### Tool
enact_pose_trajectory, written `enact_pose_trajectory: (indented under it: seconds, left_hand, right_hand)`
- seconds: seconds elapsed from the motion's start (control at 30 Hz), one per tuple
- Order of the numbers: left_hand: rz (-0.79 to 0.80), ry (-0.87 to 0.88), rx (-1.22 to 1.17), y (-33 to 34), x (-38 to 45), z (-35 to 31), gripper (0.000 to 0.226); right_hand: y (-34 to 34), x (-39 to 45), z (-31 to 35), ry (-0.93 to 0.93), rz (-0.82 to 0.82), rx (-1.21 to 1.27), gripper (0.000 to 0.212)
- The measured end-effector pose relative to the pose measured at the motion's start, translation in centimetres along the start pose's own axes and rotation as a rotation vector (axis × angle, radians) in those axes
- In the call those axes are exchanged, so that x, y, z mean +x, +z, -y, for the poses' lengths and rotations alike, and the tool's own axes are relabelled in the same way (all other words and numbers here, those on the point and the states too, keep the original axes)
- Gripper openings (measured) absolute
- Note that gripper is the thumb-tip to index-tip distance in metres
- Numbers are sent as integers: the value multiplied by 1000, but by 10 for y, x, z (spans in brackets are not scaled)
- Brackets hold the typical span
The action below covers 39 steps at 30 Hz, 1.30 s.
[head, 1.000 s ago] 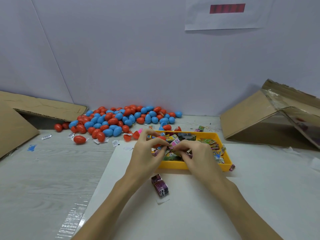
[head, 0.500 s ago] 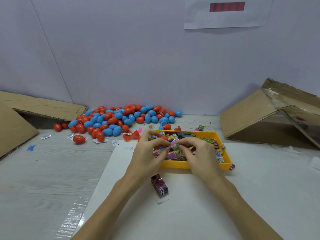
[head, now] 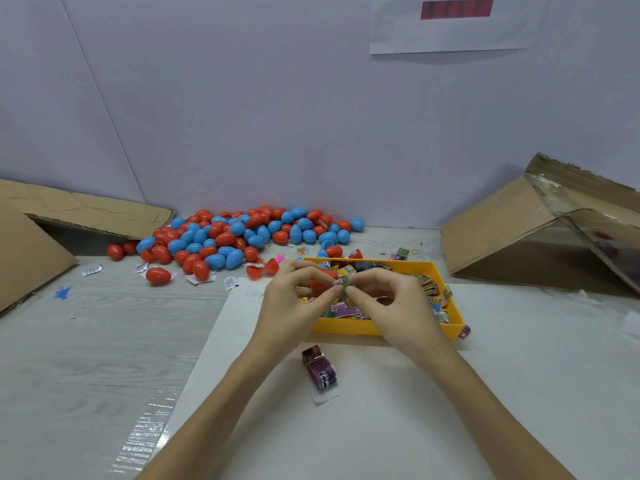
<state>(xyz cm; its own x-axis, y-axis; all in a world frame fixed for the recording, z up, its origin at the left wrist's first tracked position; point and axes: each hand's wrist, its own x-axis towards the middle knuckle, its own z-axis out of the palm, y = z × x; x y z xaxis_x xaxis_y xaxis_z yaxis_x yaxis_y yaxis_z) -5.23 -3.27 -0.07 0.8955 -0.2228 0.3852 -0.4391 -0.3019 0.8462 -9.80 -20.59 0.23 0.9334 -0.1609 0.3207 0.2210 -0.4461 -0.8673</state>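
Observation:
A yellow tray (head: pixel 384 328) full of small colourful packets sits on a white sheet in front of me. Both hands hover over its near left part. My left hand (head: pixel 294 303) holds a red egg half (head: pixel 320 285) in its curled fingers. Its fingertips meet those of my right hand (head: pixel 391 303) on a small folded packet (head: pixel 343 280), which both hands pinch. A bundle of purple packets (head: pixel 319 367) lies on the sheet just in front of the tray, between my forearms.
A heap of red and blue plastic eggs (head: pixel 235 237) lies at the back left by the wall, with open red halves (head: pixel 263 268) near the tray. Cardboard boxes stand at the left (head: pixel 31 251) and right (head: pixel 540 237). White sheet (head: pixel 381 427) covers the near table.
Both hands have lifted slightly above the tray, and the small packet now shows pinched between the fingertips. The red egg half has become visible in my left hand.

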Motion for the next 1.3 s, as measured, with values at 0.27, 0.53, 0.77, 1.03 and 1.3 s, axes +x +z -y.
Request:
enact_pose_trajectory:
  seconds: [0.27, 0.53, 0.77, 1.03, 1.3]
  left_hand:
    - [25, 5, -203, -2, -2, -5, 18]
    - [57, 29, -117, 2, -3, -6, 32]
    - [36, 37, -71, 1, -3, -6, 29]
    - [65, 16, -42, 0, -3, -7, 28]
    - [72, 5, -41, 1, -4, -6, 29]
  right_hand:
    - [-7, 6, -9, 68, -198, 24, 19]
    - [-5, 3, -8, 12, -163, -56, 18]
    - [-3, 2, -7, -27, -141, -73, 24]
    - [-3, 1, -4, -62, -149, -144, 26]
    - [-2, 0, -6, -70, -135, -196, 39]
